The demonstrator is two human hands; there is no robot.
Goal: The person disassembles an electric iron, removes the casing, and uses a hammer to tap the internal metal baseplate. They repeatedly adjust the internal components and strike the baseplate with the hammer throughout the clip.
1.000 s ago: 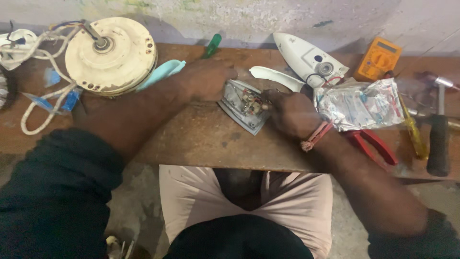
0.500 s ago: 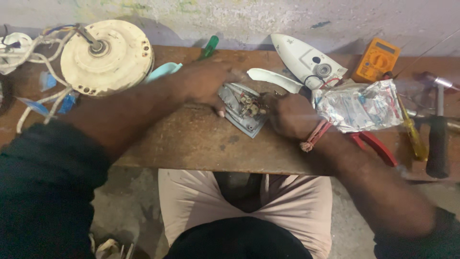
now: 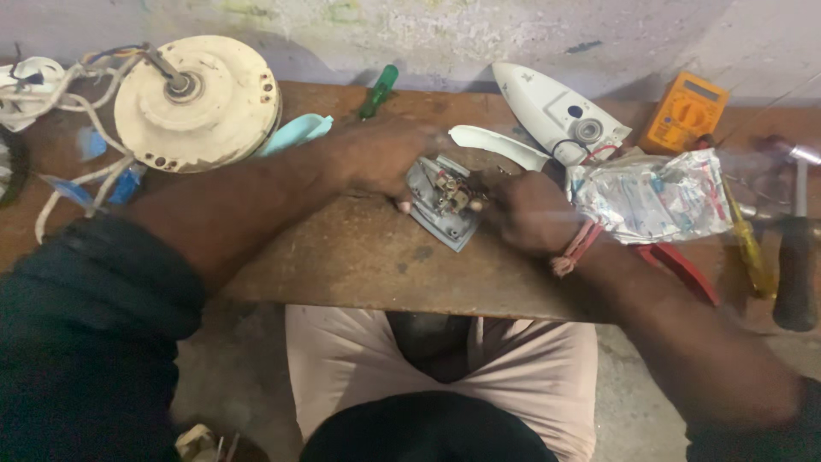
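A grey metal iron soleplate [image 3: 445, 205] with small brass parts on top lies on the wooden bench [image 3: 359, 257]. My left hand [image 3: 376, 158] grips its left edge and holds it down. My right hand [image 3: 522, 210] is closed at its right side, fingers on the small parts; what the fingers pinch is hidden. A pink thread band circles my right wrist.
A white iron housing [image 3: 556, 115] and white handle piece [image 3: 496, 145] lie behind the soleplate. A cream fan motor [image 3: 197, 103] with wires sits far left, with a green screwdriver [image 3: 378, 90], orange multimeter [image 3: 686, 111], crumpled plastic bag [image 3: 654, 195], red-handled pliers [image 3: 680, 269], and hammer [image 3: 795, 265].
The view shifted slightly. My hands stay on the soleplate, which has turned a little on the bench; my right fingers keep working at its small parts.
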